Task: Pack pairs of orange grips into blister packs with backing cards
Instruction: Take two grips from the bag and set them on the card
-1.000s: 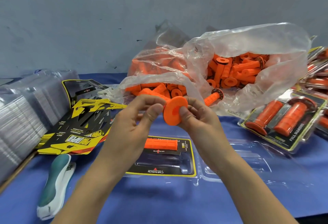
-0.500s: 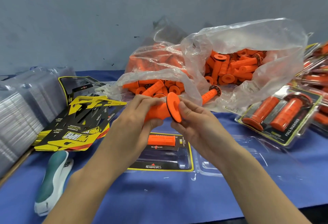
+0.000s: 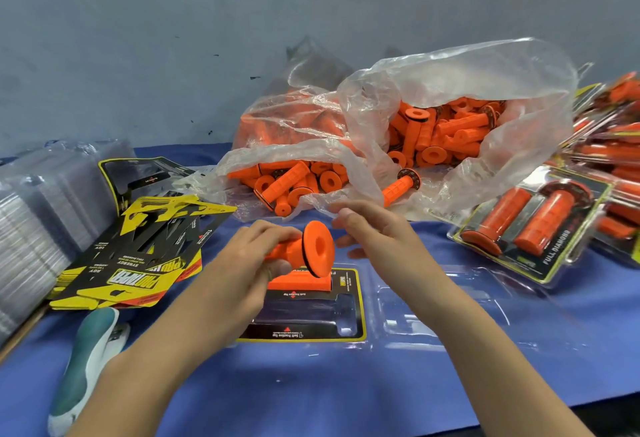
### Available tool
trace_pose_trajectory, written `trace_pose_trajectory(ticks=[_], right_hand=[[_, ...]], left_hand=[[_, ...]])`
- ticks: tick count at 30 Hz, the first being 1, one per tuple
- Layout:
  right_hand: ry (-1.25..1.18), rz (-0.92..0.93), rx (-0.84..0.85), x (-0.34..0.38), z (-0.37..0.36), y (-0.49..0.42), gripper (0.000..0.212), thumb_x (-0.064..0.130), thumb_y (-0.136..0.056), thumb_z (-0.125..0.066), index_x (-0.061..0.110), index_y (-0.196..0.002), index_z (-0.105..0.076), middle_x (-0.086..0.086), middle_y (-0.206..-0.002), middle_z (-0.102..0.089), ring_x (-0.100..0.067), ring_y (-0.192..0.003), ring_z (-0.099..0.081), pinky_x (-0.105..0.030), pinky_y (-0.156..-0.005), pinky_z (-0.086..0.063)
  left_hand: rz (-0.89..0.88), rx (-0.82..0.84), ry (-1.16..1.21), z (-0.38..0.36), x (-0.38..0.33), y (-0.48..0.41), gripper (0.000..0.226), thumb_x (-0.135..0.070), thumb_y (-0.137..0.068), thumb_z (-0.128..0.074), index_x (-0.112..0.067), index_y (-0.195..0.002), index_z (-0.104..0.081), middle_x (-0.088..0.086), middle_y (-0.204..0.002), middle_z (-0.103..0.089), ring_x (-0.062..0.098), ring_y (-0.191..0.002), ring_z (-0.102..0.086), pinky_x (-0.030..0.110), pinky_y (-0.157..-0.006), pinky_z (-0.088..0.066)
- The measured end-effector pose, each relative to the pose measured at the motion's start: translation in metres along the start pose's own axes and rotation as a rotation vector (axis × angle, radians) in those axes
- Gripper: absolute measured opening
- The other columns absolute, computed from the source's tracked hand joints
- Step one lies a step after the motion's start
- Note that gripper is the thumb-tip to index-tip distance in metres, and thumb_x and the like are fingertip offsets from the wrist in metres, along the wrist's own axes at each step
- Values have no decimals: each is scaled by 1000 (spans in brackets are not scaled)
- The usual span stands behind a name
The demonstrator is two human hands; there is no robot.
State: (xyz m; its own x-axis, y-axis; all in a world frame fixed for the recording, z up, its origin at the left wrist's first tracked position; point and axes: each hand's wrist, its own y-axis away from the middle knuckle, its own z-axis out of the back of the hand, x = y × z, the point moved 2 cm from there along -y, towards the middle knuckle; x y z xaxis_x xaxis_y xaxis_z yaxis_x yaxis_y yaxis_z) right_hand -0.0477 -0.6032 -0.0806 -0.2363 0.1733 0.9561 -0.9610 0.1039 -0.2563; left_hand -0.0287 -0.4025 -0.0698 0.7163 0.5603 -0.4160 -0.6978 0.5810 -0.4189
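Left hand [image 3: 249,258] holds an orange grip [image 3: 313,249] above the open blister pack [image 3: 433,315].
Its fingers curl round the barrel; the grip's long axis runs left to right, its wide round flange facing right. The right hand [image 3: 377,228] hovers just beside the flange, fingers loose and spread, holding nothing. A second grip [image 3: 299,283] lies in the clear plastic pack on its black-and-yellow card [image 3: 362,305].
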Motion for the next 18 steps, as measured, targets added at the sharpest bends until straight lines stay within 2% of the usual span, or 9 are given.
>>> trace_pose_trajectory(ticks=[3,6,8,11,15,17,18], right_hand=[[-41,-43,147,2,-8,3,21,35,-97,-57,34,-116,-67,7,-105,-71,-12,-93,-70,-27,-79,-58],[-115,-62,189,4,-11,4,27,22,-95,-64,26,-122,-65,-4,-108,-71,-17,-86,-70,-31,-75,-60],[-146,-65,174,4,-11,4,27,16,-94,-64,21,-121,-66,-7,-106,-72,-16,-81,-70,-27,-73,-58],[-198,-68,165,2,-11,2,28,12,-93,-64,19,-121,-68,-8,-105,-73,-19,-87,-72,-28,-78,-58],[-356,-43,108,5,-5,-3,24,7,-93,-63,19,-112,-70,-3,-101,-76,-18,-91,-72,-26,-76,-57],[-458,-44,-1,7,5,-7,22,5,-92,-61,18,-109,-68,0,-94,-76,-15,-87,-71,-25,-73,-58],[-491,-45,-57,7,9,-9,21,5,-92,-61,17,-108,-68,0,-92,-76,-14,-85,-71,-26,-73,-59]], left_hand=[[-12,-27,-6,1,2,-2,35,-11,-95,-60,-24,-128,-56,-25,-117,-50,2,-111,-48,7,-91,-33],[-8,-41,-11,1,3,-1,36,-10,-95,-60,-24,-128,-56,-22,-116,-50,1,-109,-48,6,-90,-34],[-8,-45,-11,0,3,-1,36,-10,-95,-59,-24,-128,-56,-20,-117,-51,2,-109,-48,7,-90,-35],[-13,-49,-3,0,2,-2,36,-11,-95,-59,-24,-129,-56,-17,-119,-53,4,-112,-49,11,-92,-37],[8,-192,9,4,6,-3,34,-35,-95,-52,-32,-129,-54,-19,-118,-53,-1,-109,-48,7,-91,-36],[108,-285,-23,5,15,-4,29,-36,-97,-52,-30,-124,-56,-15,-114,-54,5,-105,-50,17,-88,-42],[197,-311,-60,5,22,-4,26,-33,-98,-53,-26,-122,-58,-10,-111,-55,11,-104,-52,26,-88,-45]])
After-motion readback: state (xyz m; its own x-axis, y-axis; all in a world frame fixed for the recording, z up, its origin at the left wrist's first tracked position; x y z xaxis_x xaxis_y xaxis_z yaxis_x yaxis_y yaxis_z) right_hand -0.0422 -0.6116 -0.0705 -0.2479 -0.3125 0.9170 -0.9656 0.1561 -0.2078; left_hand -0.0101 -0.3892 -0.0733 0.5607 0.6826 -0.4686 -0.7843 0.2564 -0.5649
